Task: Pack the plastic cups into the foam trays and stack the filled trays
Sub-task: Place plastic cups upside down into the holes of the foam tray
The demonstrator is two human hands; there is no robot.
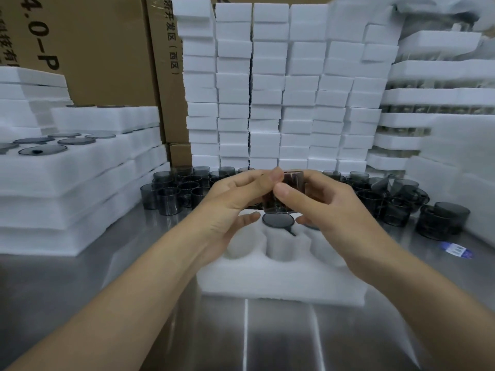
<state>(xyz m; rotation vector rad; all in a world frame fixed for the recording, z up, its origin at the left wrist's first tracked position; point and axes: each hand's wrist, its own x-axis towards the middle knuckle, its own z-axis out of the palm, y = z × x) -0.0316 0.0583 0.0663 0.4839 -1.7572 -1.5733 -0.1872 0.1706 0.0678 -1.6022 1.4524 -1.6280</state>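
Partly, a smoky plastic cup (293,180) is hidden by fingers. It is held above the far edge of a white foam tray (281,279), gripped between the left hand (227,207) and the right hand (329,207) with both thumbs laid on its near wall, and its rim and base are hard to make out. The tray's far pockets are largely covered by the hands, and only one seated cup (278,220) is seen, in the middle pocket of the far row. The tray lies mid-table on the steel table (80,290). On a brown carton (107,49) at the back left, "4.0-P" can be read, cut off by the frame, and characters ending in "(西区)" are printed beside it. A blue-and-white label (456,249) lies near the right edge, too blurred to be read. Loose cups (174,191) are crowded along the far edge, backed by stacked foam blocks (267,89), and filled trays (67,170) are piled at the left edge.
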